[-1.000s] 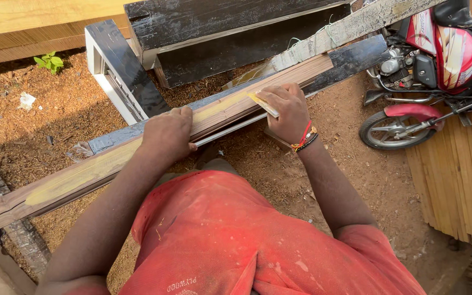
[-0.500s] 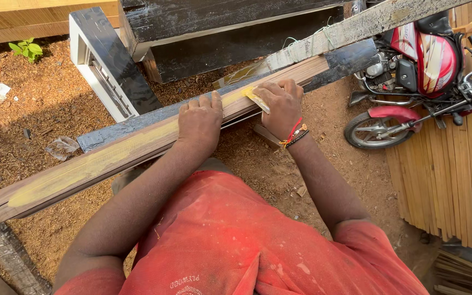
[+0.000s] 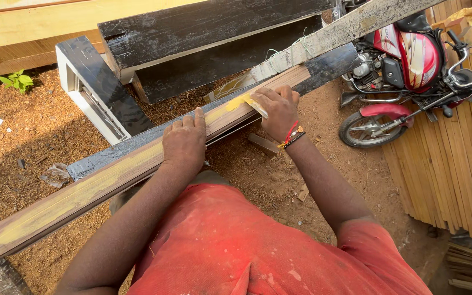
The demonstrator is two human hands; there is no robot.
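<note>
A long wooden plank [image 3: 99, 183] runs from lower left to upper right, smeared with yellowish filler along its top face. My left hand [image 3: 184, 143] lies flat on the plank near its middle, fingers spread over the far edge. My right hand [image 3: 279, 108] rests further up the plank and grips a small flat scraper [image 3: 257, 107], its blade lying on the yellow filler. A red and black band circles my right wrist. My red shirt fills the bottom of the view.
A dark board [image 3: 329, 63] lies behind the plank. Black-and-white wooden frames [image 3: 91, 90] lean at the back. A red motorcycle [image 3: 411, 71] stands at the right beside stacked wooden slats [image 3: 454, 175]. The ground [image 3: 23, 136] is sawdust and dirt.
My left hand has slid up the plank toward my right hand. The right hand and scraper have shifted slightly along the plank. The view has moved with my head.
</note>
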